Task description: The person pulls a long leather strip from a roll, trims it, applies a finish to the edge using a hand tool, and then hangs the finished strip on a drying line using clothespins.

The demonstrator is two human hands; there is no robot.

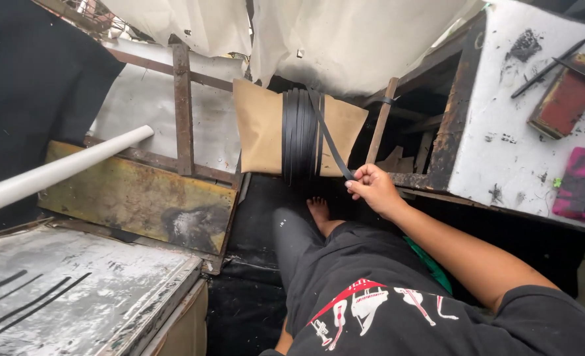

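One right hand [373,188] pinches closed on one black strap [330,138], which runs up to one black roll [299,135] around one brown package [259,128]. One white pipe [55,171] lies at the left.

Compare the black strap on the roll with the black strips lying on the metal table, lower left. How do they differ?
The strap on the roll is wound in many layers around a brown paper-wrapped bundle; the strips on the table lie flat and separate. The strap's free end is pinched in the right hand and runs taut; the strips are untouched. The roll stands on edge; the strips lie on the scuffed metal table. Both are narrow, flat and black.
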